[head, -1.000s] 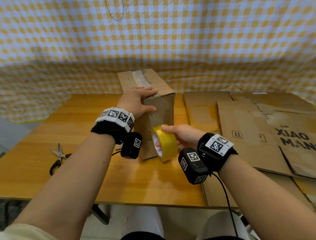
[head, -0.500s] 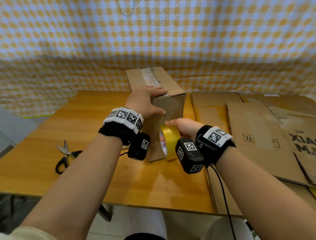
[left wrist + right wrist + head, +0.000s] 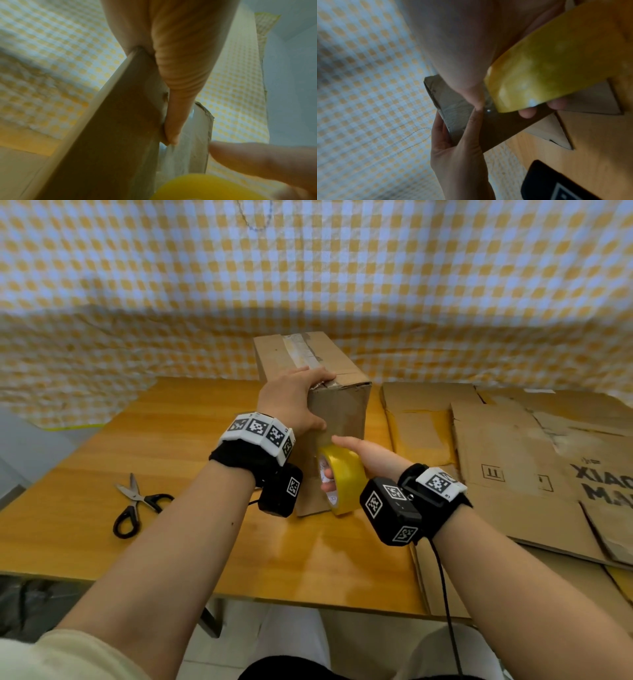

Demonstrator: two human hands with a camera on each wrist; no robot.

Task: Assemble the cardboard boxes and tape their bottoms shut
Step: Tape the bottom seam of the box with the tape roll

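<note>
I have the assembled cardboard box [image 3: 337, 419] standing on the wooden table [image 3: 171, 474], bottom flaps up, a strip of clear tape along their seam. My left hand [image 3: 291, 402] clamps the box's near top corner, fingers over the flaps, thumb down the front face. My right hand [image 3: 368, 455] has brought the yellow tape roll [image 3: 342, 479] in from a little in front of the box until it nearly touches that face; fingers hook through its core, thumb straight on top. The strip now looks pressed down the face, so I judge cutting comes next. The scissors [image 3: 137, 505] lie well left of the box, flattened cardboard sheets [image 3: 513, 446] to its right.
</note>
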